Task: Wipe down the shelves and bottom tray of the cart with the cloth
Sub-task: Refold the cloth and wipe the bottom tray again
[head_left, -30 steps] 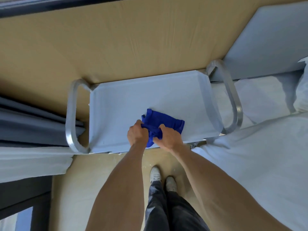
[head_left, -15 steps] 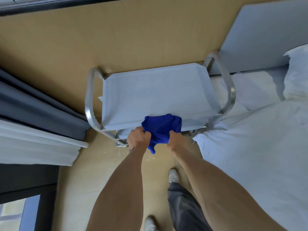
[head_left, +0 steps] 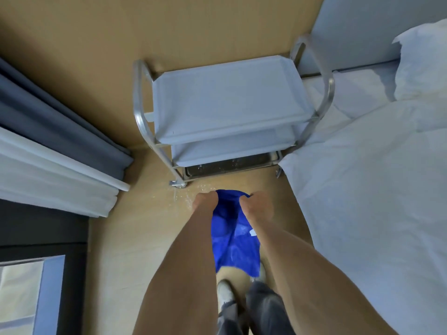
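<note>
- Both hands have come off the top shelf (head_left: 225, 102) since the earlier frames and now hold the cloth (head_left: 235, 240) out in the air in front of the cart (head_left: 141, 117), above the floor (head_left: 145, 226).
- Left hand (head_left: 204, 201) and right hand (head_left: 257, 206) each grip a top corner of the cloth with curled fingers; it hangs down between the forearms, spread loosely.
- My guess at the step: shaking out or refolding the cloth before the lower levels. Doing it well likely means folding to a clean face, flat enough to slide under the top shelf.
- Middle shelf (head_left: 232, 148) shows only as a front strip; most of it lies under the top shelf.
- Bottom tray (head_left: 229, 165) is a dark sliver with pale specks; whether that is dirt or water I cannot tell.
- Fingertips are hidden behind the cloth and knuckles.
- Bed (head_left: 375, 189) presses close on the cart's right; curtains (head_left: 60, 146) hang at the left.
</note>
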`<move>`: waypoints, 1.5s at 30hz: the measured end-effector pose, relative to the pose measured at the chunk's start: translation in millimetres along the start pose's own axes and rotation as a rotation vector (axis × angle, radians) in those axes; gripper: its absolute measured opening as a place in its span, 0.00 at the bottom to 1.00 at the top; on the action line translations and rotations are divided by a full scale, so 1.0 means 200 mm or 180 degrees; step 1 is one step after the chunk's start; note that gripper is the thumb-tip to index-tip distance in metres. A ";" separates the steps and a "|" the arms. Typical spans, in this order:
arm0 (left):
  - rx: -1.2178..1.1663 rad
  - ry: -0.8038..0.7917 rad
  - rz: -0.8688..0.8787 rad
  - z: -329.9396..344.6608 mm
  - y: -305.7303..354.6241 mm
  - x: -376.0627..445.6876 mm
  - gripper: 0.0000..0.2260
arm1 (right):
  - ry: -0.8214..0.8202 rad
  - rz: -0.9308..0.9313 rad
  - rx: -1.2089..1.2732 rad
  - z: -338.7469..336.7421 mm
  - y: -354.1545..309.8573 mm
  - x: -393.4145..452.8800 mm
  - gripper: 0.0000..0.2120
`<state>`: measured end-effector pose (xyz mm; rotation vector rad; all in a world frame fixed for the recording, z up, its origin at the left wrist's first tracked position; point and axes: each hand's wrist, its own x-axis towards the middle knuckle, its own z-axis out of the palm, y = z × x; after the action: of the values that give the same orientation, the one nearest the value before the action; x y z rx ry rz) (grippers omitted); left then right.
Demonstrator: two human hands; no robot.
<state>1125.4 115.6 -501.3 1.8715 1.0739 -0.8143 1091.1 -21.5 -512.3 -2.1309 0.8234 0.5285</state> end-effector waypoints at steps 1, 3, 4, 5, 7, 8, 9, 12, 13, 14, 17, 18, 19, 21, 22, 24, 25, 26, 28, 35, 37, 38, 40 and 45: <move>-0.0268 -0.0190 -0.0094 0.04 -0.02 0.05 0.15 | -0.0087 0.0088 0.0334 0.05 0.02 0.01 0.09; -0.0875 -0.0531 -0.0006 0.14 -0.02 0.19 0.18 | -0.0344 0.0121 0.0970 0.15 0.05 0.06 0.09; -0.1101 -0.0685 0.0038 0.20 -0.02 0.25 0.19 | -0.0483 0.0100 0.1227 0.22 0.07 0.11 0.08; -0.1331 -0.0807 0.0091 0.23 -0.02 0.26 0.17 | -0.0602 0.0069 0.1429 0.29 0.10 0.18 0.09; -0.1626 -0.1046 0.0185 0.32 -0.02 0.36 0.09 | -0.0786 -0.0069 0.1619 0.44 0.20 0.36 0.19; -0.1700 -0.1131 0.0273 0.35 -0.03 0.42 0.07 | -0.0788 -0.0159 0.1600 0.51 0.24 0.46 0.22; -0.1756 -0.1179 0.0367 0.40 -0.05 0.51 0.09 | -0.0751 -0.0229 0.1573 0.59 0.30 0.58 0.20; -0.1458 -0.1290 0.0936 0.59 -0.13 0.91 0.14 | -0.0421 -0.0337 0.1713 0.78 0.44 0.94 0.06; -0.1241 -0.1036 0.1153 0.64 -0.15 1.04 0.12 | -0.0300 -0.0370 0.1690 0.84 0.48 1.04 0.06; -0.1015 -0.0594 0.1377 0.69 -0.17 1.17 0.10 | -0.0245 -0.0454 0.1664 0.88 0.50 1.12 0.06; -0.0592 0.0204 0.1859 0.79 -0.24 1.53 0.17 | -0.0146 -0.0613 0.1724 1.01 0.55 1.31 0.06; -0.0419 0.0164 0.1946 0.82 -0.27 1.63 0.23 | -0.0127 -0.0659 0.1841 1.04 0.54 1.35 0.06; -0.0273 0.0099 0.2062 0.85 -0.31 1.71 0.28 | -0.0148 -0.0715 0.1971 1.06 0.54 1.38 0.05; -0.0159 0.0018 0.2276 0.87 -0.38 1.80 0.30 | -0.0195 -0.0892 0.2104 1.06 0.50 1.39 0.04; -0.0262 -0.0050 0.2346 0.88 -0.41 1.81 0.26 | -0.0203 -0.1000 0.2103 1.04 0.48 1.36 0.05; -0.0406 -0.0113 0.2423 0.89 -0.49 1.80 0.19 | -0.0181 -0.1181 0.2110 0.97 0.43 1.26 0.11; -0.0391 -0.0130 0.2419 0.90 -0.54 1.76 0.21 | -0.0154 -0.1240 0.2132 0.93 0.41 1.21 0.12; -0.0417 -0.0219 0.2459 0.89 -0.57 1.69 0.21 | -0.0132 -0.1253 0.2154 0.88 0.39 1.15 0.13; -0.0576 -0.0339 0.2405 0.87 -0.58 1.55 0.10 | -0.0050 -0.1184 0.2246 0.81 0.35 1.10 0.12; -0.1458 -0.0670 0.1800 0.80 -0.50 1.49 0.14 | 0.0625 -0.0695 0.1030 0.80 0.48 1.28 0.20; -0.1681 -0.0824 0.1733 0.84 -0.46 1.52 0.13 | 0.0335 -0.0794 0.0766 0.87 0.57 1.36 0.21; -0.1865 -0.0856 0.1687 0.87 -0.43 1.54 0.12 | 0.0109 -0.0892 0.0779 0.92 0.59 1.40 0.20; -0.2162 -0.1013 0.1542 0.94 -0.35 1.56 0.11 | -0.0462 -0.0920 0.1245 1.03 0.63 1.46 0.15; -0.2921 -0.1167 0.1148 1.05 -0.20 1.54 0.10 | -0.1838 -0.0435 0.2865 1.15 0.72 1.65 0.36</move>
<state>1194.1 57.6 -864.9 1.0290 0.6654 -0.3268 1199.2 -37.6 -924.9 -1.1104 0.4419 0.5258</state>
